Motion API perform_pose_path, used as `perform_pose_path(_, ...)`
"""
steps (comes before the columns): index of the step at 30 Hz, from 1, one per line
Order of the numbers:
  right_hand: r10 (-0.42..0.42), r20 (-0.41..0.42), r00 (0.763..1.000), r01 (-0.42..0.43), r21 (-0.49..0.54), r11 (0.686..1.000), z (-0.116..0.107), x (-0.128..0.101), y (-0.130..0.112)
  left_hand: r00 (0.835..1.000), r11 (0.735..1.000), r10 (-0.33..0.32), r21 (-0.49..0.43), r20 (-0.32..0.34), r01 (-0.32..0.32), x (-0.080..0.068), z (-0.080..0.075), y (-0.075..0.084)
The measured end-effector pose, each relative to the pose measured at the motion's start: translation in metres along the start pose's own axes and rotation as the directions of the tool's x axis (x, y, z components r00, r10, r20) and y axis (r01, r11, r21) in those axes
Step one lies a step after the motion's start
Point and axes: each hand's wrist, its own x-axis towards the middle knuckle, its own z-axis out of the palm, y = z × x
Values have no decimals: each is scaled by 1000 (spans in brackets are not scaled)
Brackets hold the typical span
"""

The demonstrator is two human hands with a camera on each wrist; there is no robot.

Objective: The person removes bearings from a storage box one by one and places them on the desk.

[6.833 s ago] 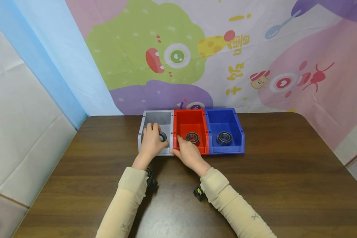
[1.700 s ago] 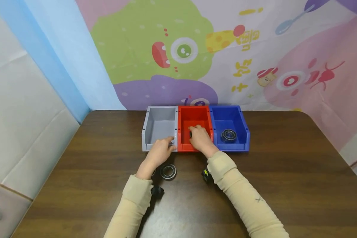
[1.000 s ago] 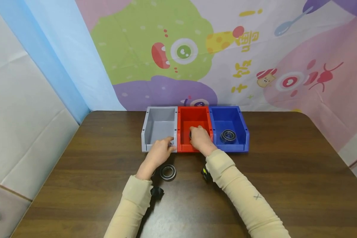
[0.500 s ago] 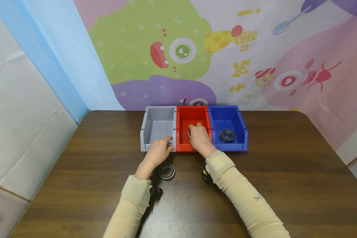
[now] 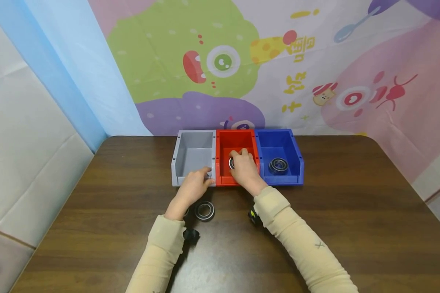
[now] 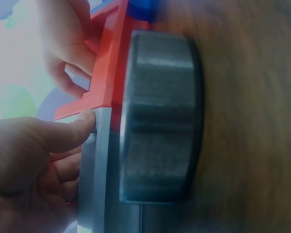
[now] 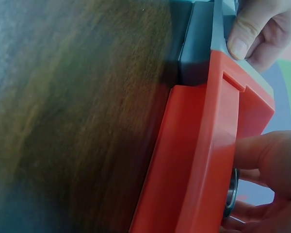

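Three bins stand side by side at the table's far edge: grey [image 5: 190, 152], red [image 5: 242, 142] and blue [image 5: 282, 144]. My right hand [image 5: 239, 159] reaches into the red bin and grips a black-and-steel bearing [image 5: 231, 163], mostly hidden by the fingers. In the right wrist view the bearing's rim [image 7: 230, 191] shows behind the red bin's front wall [image 7: 194, 160]. My left hand [image 5: 203, 176] grips the grey bin's front lip, thumb on the edge [image 6: 89, 160]. A second bearing [image 5: 204, 211] lies flat on the table beside my left wrist and fills the left wrist view [image 6: 160, 116].
A third bearing [image 5: 278, 165] lies in the blue bin. The brown table [image 5: 333, 211] stretches bare to the left, right and front. A colourful cartoon backdrop [image 5: 223, 61] rises right behind the bins.
The left hand has taken a bearing out of the grey bin onto the table and now holds the bin's lip. The right hand went into the red bin and gripped its bearing.
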Motion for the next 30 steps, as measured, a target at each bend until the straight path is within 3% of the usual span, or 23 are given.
perform_pose_path(12, -16, -63, 998, 26, 173, 985, 1, -8, 5, 1000, 1000, -1, -13, 10, 1, 0, -1, 0)
perform_pose_path(30, -87, -91, 992, 105, 219, 970, -10, -22, 4, 1000, 1000, -10, -6, 13, 10, 0, 0, 1)
